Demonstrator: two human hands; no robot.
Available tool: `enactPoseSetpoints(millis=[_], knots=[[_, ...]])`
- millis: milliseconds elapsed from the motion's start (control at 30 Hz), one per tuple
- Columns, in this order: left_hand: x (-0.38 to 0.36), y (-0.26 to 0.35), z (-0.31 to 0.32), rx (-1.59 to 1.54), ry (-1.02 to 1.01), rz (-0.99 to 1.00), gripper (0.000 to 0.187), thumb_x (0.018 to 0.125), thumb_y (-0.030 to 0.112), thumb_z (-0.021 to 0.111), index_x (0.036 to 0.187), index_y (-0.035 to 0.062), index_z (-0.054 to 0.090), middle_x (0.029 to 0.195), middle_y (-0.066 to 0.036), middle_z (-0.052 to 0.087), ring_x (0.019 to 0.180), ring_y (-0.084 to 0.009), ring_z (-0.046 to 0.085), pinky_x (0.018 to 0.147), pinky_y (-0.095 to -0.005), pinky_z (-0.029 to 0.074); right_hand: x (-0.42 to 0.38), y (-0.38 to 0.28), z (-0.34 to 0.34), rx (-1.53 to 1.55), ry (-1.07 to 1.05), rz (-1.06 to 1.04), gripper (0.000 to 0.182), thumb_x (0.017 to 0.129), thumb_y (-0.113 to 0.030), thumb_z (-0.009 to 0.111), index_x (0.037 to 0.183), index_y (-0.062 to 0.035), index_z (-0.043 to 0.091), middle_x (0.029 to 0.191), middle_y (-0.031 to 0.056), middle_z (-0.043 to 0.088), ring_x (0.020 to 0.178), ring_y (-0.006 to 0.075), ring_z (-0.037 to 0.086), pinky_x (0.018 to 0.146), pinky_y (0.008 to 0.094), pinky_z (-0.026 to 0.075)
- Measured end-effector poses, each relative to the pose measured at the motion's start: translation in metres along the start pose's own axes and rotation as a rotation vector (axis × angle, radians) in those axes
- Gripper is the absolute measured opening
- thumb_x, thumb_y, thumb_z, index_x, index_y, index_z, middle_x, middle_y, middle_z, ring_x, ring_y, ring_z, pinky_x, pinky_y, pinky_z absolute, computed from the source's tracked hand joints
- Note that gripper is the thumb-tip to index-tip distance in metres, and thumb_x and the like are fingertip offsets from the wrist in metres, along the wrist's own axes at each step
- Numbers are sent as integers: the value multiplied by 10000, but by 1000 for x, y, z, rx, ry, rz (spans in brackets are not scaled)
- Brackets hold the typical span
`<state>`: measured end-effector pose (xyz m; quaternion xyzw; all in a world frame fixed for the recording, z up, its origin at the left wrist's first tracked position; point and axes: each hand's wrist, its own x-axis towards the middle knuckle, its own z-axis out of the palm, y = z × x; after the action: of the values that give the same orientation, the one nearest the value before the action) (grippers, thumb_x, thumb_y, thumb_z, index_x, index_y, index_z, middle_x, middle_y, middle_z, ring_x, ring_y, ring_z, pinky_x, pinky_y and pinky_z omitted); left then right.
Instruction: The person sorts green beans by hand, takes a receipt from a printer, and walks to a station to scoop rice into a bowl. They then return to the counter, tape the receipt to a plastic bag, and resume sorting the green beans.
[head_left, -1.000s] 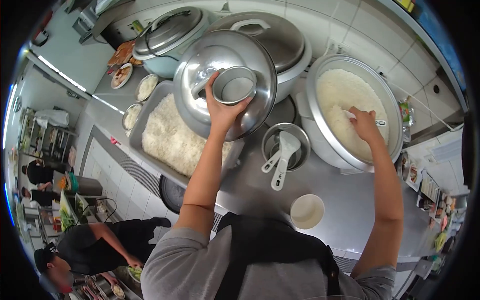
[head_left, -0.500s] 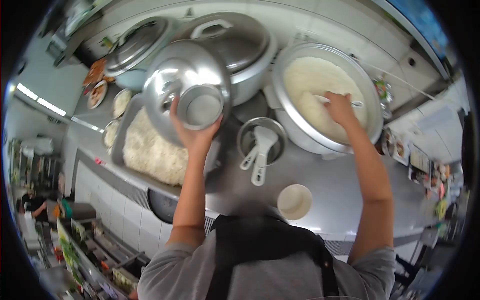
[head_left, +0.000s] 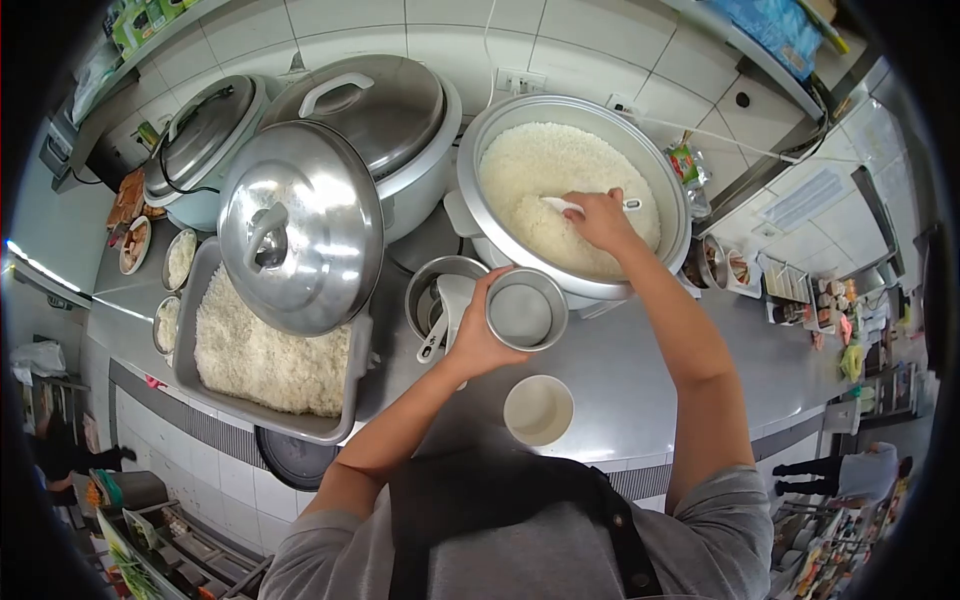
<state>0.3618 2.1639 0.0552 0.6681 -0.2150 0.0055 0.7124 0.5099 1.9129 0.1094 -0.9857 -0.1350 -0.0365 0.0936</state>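
Two-handed work with cooked rice, seen from above. The left hand [head_left: 487,338], at the centre of the frame, grasps a metal cup [head_left: 524,316], its fingers wrapped along the left side and the thumb along the lower edge. The cup is round and silver-grey, with a thin bright rim and a smooth, paler floor; its mouth faces the camera. The right hand [head_left: 604,222], right of the upper centre, is closed around a white paddle [head_left: 632,204]. The paddle's blade points left, close over the rice, and its handle end, bearing a dark mark, projects to the right; the fingers hide the middle. Whether the blade is sunk into the grains cannot be told.

The rice [head_left: 560,150] is white and granular, filling much of an open cooker [head_left: 677,205] with a broad silver rim. Just left of the metal cup stands a metal pot [head_left: 413,300] with white utensils in it, partly hidden by the left hand. A cream bowl [head_left: 538,410] rests on the steel worktop [head_left: 650,370] below the cup. At left, a domed, shiny lid [head_left: 300,225] lies tilted above a grey tray [head_left: 353,385], itself heaped with white rice; two lidded cookers [head_left: 360,105] occupy the upper left.
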Motion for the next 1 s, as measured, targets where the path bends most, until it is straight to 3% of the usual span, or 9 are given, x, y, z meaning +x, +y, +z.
enactPoseSetpoints(millis=[367, 467, 667, 733, 767, 800, 900, 933, 1000], knots=[[-3, 0, 3, 39, 16, 43, 1109, 516, 101, 899, 1452, 59, 306, 1325, -163, 555, 1239, -295, 562, 1058, -401, 452, -3, -7, -3, 118, -146, -101, 317, 854, -124, 638, 1150, -151, 747, 994, 158, 730, 946, 265, 660, 956, 397, 288], [-2, 5, -8, 27, -2, 27, 1113, 520, 104, 900, 1456, 59, 300, 1314, -161, 559, 1233, -296, 566, 1057, -404, 452, 3, 18, 7, 207, -157, -105, 362, 813, -88, 620, 1150, -134, 744, 1001, 147, 737, 938, 269, 665, 1020, 450, 281], [21, 50, -36, 191, 100, 176, 1118, 510, 155, 942, 1431, 72, 314, 1291, -177, 555, 1213, -303, 575, 1037, -419, 462, 11, 49, -20, 648, -506, 181, 426, 752, 2, 533, 1134, -23, 721, 876, 125, 715, 846, 199, 684, 805, 377, 541], [48, 56, -41, 261, 64, 101, 1126, 507, 180, 955, 1431, 82, 320, 1289, -204, 543, 1216, -331, 564, 1028, -424, 463, 22, 58, -41, 524, -373, 186, 440, 758, 23, 491, 1138, 1, 711, 862, 122, 690, 819, 162, 679, 603, 272, 535], [65, 59, -36, 304, 88, 95, 1117, 517, 182, 947, 1425, 35, 312, 1296, -247, 529, 1231, -369, 543, 1021, -437, 463, 29, 61, -55, 465, -339, 213, 413, 786, -27, 539, 1162, -22, 710, 943, 141, 711, 874, 225, 702, 780, 389, 543], [82, 60, -29, 303, 92, 113, 1117, 517, 182, 947, 1425, 35, 312, 1296, -247, 529, 1231, -369, 543, 1021, -437, 463, 34, 60, -68, 456, -325, 206, 413, 786, -27, 539, 1162, -22, 710, 943, 141, 711, 874, 225, 702, 780, 389, 543], [139, 53, 1, 502, 162, 53, 1170, 516, 199, 948, 1438, -53, 273, 1311, -287, 517, 1261, -400, 514, 1041, -447, 451, 44, 29, -112, -97, -28, 243, 440, 832, -215, 653, 1248, -74, 682, 1106, 167, 717, 1147, 322, 644, 1072, 615, 293], [158, 44, 14, 586, 188, 10, 1203, 510, 210, 951, 1441, -92, 252, 1320, -296, 512, 1262, -412, 510, 1050, -452, 446, 43, 6, -123, -101, -16, 244, 440, 832, -215, 653, 1248, -74, 682, 1106, 167, 717, 1147, 322, 644, 1072, 615, 293], [186, 33, 40, 671, 211, -29, 1237, 504, 221, 955, 1443, -131, 231, 1328, -306, 506, 1262, -424, 507, 1060, -456, 440, 41, -36, -130, -457, -74, 275, 409, 883, -114, 600, 1280, -22, 626, 1126, 184, 706, 1047, 303, 695, 957, 540, 473]])
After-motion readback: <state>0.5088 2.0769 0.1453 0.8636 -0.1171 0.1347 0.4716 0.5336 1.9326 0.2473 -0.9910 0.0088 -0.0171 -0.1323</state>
